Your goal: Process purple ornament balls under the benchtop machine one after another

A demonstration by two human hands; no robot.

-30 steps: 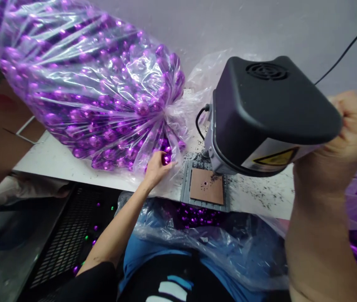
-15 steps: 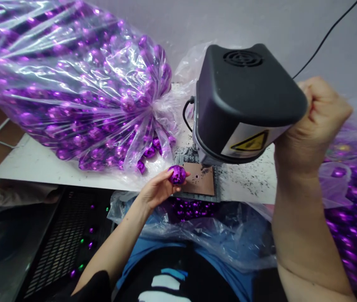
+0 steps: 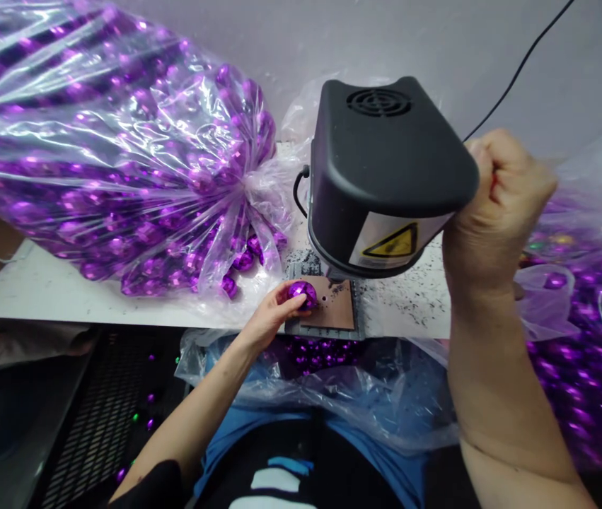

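Observation:
My left hand [image 3: 274, 311] holds a shiny purple ball [image 3: 303, 295] between thumb and fingers, over the left part of a brown plate [image 3: 340, 311] that has a small dark hole. A black machine head [image 3: 390, 148] with a round vent and a yellow warning label rises above the plate. At its right side, my right hand [image 3: 496, 205] is closed in a fist; whatever it grips is hidden behind the machine head and fingers.
A large clear bag [image 3: 120, 155] of purple balls fills the left of the white table [image 3: 67, 293]. Loose balls [image 3: 244, 260] lie by its tied neck. More purple balls [image 3: 598, 353] are at the right. An open bag [image 3: 375, 396] hangs at my lap. Dark flakes dot the table.
My left thumb has moved onto the front of the ball, which has turned a little in the fingers. The whole view has shifted slightly, so the machine and my right hand appear further left.

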